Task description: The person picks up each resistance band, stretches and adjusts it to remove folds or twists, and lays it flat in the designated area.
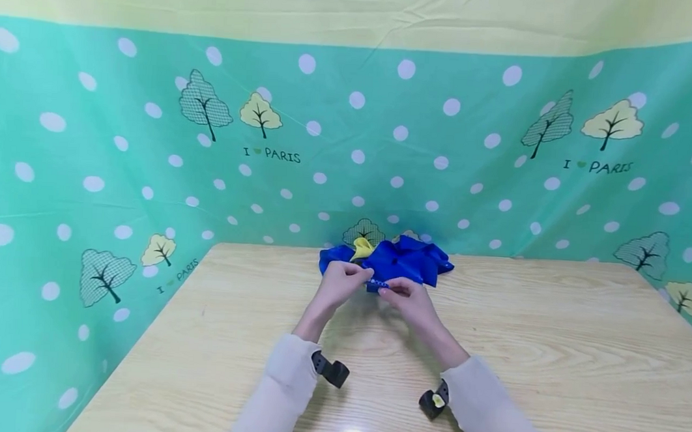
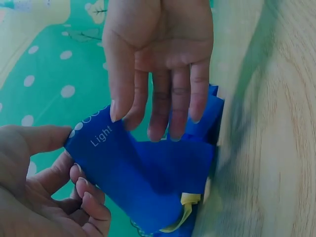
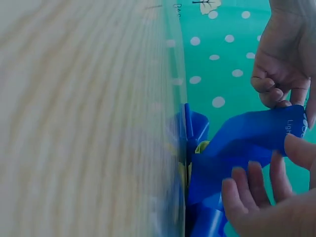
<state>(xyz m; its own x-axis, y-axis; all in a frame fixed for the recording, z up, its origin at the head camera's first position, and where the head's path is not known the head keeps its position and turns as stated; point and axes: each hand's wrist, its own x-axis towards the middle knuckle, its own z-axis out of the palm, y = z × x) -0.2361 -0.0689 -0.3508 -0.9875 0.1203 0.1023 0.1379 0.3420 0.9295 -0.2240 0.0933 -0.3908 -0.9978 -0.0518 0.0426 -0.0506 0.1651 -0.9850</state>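
Note:
A glossy blue cloth bundle (image 1: 405, 261) lies in loose folds at the table's back, a dark spot at its middle; its exact kind cannot be told. Yellow material (image 1: 363, 248) shows at its left. My left hand (image 1: 342, 284) pinches one end of a blue flap (image 2: 123, 163) between thumb and fingers. At the other end, my right hand (image 1: 412, 301) pinches the flap's edge with thumb and forefinger, its other fingers extended. White "Light" lettering and a row of white circles mark the stretched edge. A yellow strip (image 2: 185, 215) hangs beside the flap in the left wrist view.
The pale wooden table (image 1: 521, 342) ends at a green dotted curtain (image 1: 399, 153) close behind the bundle. Each wrist wears a black camera strap (image 1: 329, 368), and light sleeves (image 1: 290, 383) cover the forearms.

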